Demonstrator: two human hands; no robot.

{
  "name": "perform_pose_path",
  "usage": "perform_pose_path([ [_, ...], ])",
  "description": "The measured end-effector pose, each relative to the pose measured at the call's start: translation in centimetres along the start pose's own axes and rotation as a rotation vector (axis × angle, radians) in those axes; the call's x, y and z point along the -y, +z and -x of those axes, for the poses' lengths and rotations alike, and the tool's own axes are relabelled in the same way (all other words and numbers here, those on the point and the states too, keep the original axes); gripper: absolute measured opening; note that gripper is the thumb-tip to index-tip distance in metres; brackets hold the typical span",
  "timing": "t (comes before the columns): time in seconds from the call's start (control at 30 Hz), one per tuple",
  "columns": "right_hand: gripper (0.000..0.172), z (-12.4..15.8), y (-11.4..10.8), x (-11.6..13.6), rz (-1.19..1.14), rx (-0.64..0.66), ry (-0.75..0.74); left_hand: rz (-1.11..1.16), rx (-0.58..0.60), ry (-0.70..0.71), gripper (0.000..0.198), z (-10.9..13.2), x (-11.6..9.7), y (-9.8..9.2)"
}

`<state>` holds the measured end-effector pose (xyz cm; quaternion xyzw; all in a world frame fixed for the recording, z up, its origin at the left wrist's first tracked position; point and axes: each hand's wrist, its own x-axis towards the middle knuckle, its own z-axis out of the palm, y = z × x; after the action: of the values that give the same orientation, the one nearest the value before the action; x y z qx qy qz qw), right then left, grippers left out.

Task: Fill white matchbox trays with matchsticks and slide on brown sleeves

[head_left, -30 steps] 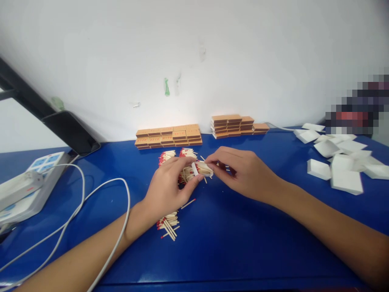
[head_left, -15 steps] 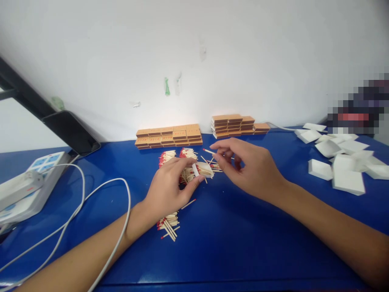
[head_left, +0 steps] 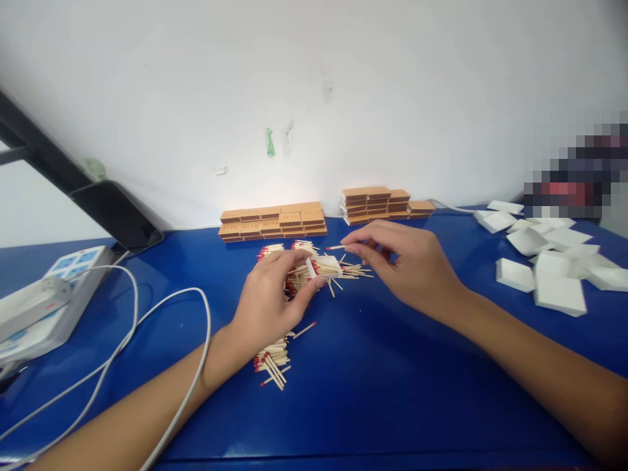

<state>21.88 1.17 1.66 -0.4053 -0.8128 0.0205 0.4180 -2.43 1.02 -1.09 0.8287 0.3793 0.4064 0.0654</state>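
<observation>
My left hand [head_left: 275,288] grips a small white matchbox tray [head_left: 310,267] between thumb and fingers. Several red-tipped matches [head_left: 326,267] lie in the tray. To the right and slightly above it, my right hand [head_left: 400,261] pinches a single match [head_left: 336,248] by its plain end, red head pointing left. Beneath and around the tray is a pile of loose matches [head_left: 360,271], partly hidden by my left hand. A smaller heap of matches [head_left: 275,356] lies nearer me, with one stray match [head_left: 305,330] beside it.
Orange-brown matchboxes are stacked against the wall in a left row [head_left: 272,222] and a right stack [head_left: 375,204]. White empty trays [head_left: 559,294] are heaped at the right. A power strip [head_left: 73,275], a white cable [head_left: 209,320] and a black stand [head_left: 118,216] occupy the left.
The match in my right hand has turned from slanting to nearly level and dropped slightly. My left hand has tilted the tray and shifted it a little left.
</observation>
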Motion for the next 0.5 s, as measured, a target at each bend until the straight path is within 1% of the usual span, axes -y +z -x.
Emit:
perform_pose_path([
  [0.13,0.012,0.36,0.48,0.06,-0.015,0.033,-0.008,0.001,-0.016,0.022,0.031,-0.04,0.01,-0.08],
  [0.37,0.01,0.28,0.31,-0.43,0.05,-0.032,0.007,0.004,-0.012,0.021,0.03,-0.1,0.0,-0.12],
  [0.5,0.011,0.32,0.32,-0.18,0.038,-0.018,-0.024,0.009,-0.017,0.024,0.03,-0.11,-0.03,-0.12],
])
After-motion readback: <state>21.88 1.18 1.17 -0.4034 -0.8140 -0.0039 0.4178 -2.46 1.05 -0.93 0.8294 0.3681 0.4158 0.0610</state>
